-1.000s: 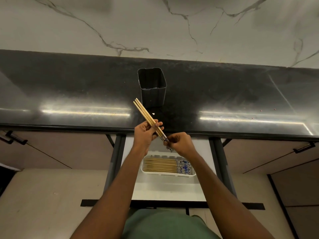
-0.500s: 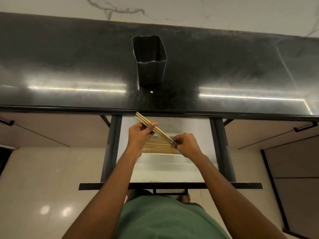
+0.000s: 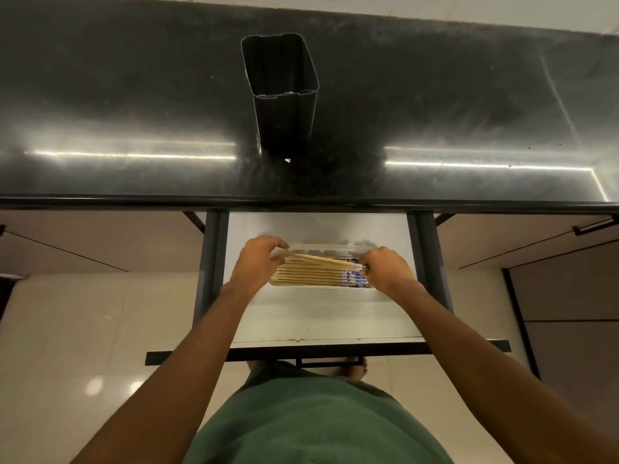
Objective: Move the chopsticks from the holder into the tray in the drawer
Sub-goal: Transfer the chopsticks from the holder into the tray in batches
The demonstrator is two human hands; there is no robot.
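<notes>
A black square holder (image 3: pixel 281 95) stands on the dark countertop and looks empty inside. Below it the open drawer (image 3: pixel 321 316) holds a white tray (image 3: pixel 330 245) with several wooden chopsticks (image 3: pixel 308 275) lying side by side, blue-patterned ends to the right. My left hand (image 3: pixel 258 261) and my right hand (image 3: pixel 388 267) each grip one end of a small bundle of chopsticks (image 3: pixel 321 260), held nearly level just on top of those in the tray.
The black countertop (image 3: pixel 134 112) overhangs the back of the drawer. Dark drawer rails (image 3: pixel 209 262) run on both sides, with a black front bar (image 3: pixel 328 351) near my body. Closed cabinet fronts flank the drawer; tiled floor lies below.
Both hands have lowered the held chopsticks from above the drawer, tilted, down onto the tray and turned them nearly level with the others.
</notes>
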